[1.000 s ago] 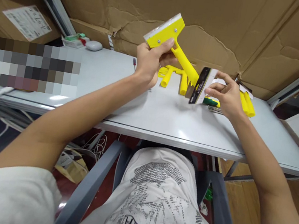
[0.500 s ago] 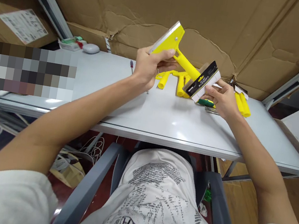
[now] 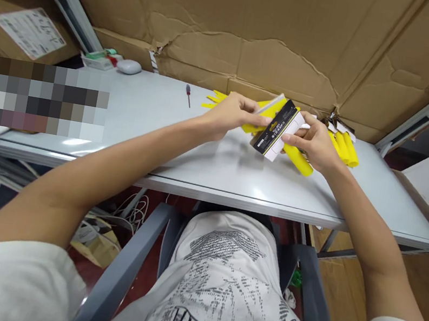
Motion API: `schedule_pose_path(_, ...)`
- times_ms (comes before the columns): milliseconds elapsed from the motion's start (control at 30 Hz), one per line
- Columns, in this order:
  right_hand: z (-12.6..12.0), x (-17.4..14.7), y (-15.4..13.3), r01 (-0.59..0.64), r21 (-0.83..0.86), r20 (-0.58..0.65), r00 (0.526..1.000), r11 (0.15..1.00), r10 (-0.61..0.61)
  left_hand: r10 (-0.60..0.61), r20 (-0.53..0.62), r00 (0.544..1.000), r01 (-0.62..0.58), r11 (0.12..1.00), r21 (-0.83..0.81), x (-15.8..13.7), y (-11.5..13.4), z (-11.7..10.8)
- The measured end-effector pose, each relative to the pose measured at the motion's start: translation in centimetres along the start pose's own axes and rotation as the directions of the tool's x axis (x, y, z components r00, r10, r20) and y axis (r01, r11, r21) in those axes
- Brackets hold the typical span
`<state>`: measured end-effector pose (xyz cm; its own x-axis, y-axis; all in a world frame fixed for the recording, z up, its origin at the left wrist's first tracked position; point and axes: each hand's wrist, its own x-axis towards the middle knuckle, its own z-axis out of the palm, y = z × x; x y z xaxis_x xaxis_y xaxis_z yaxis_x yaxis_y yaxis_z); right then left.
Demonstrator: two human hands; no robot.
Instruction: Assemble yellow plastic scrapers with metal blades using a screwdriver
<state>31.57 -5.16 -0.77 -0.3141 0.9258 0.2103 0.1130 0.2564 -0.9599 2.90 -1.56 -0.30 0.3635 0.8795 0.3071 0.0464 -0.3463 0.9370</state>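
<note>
Above the table (image 3: 183,150) my left hand (image 3: 232,115) grips the head end of a yellow scraper (image 3: 299,161) with a pale blade edge. In my right hand (image 3: 313,140) is a black-and-white printed cardboard sleeve (image 3: 279,130), pinched between thumb and fingers. The sleeve sits across the scraper's middle, and the yellow handle sticks out beyond it at the lower right. Both hands' fingers are closed. Whether the right fingers also press on the handle cannot be made out. More yellow parts (image 3: 215,96) lie behind my left hand, partly hidden.
Several yellow handles (image 3: 348,149) lie at the back right beside card packaging. A small screwdriver (image 3: 188,96) lies on the left of the table, near a grey mouse-like object (image 3: 128,67) and a small tray (image 3: 97,60). Large cardboard (image 3: 262,20) stands behind.
The scraper has come down and to the right, its handle sliding through the sleeve until it shows on the far side. My left hand has moved right, closer to my right hand.
</note>
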Motion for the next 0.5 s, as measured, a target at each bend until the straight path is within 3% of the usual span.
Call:
schedule_pose_path(167,0.8,0.0,0.3,0.018,-0.007,0.026,1.000,1.000,-0.018,-0.012,0.222,0.975,0.029,0.997,-0.070,-0.7,-0.2,1.4)
schedule_pose_path(233,0.8,0.1,0.8,0.022,-0.035,0.023,1.000,0.999,-0.021,0.005,0.245,0.969,0.013,0.998,-0.069,-0.8,-0.2,1.6)
schedule_pose_path(333,0.4,0.3,1.6,0.030,-0.093,0.043,0.999,0.995,-0.026,0.055,0.134,0.989,-0.059,0.998,0.027,-0.4,-0.5,1.0)
schedule_pose_path(500,-0.1,0.5,2.6,0.149,-0.271,0.089,0.988,0.951,-0.130,0.043,-0.095,0.995,-0.038,0.998,0.053,0.8,-1.1,-0.3)
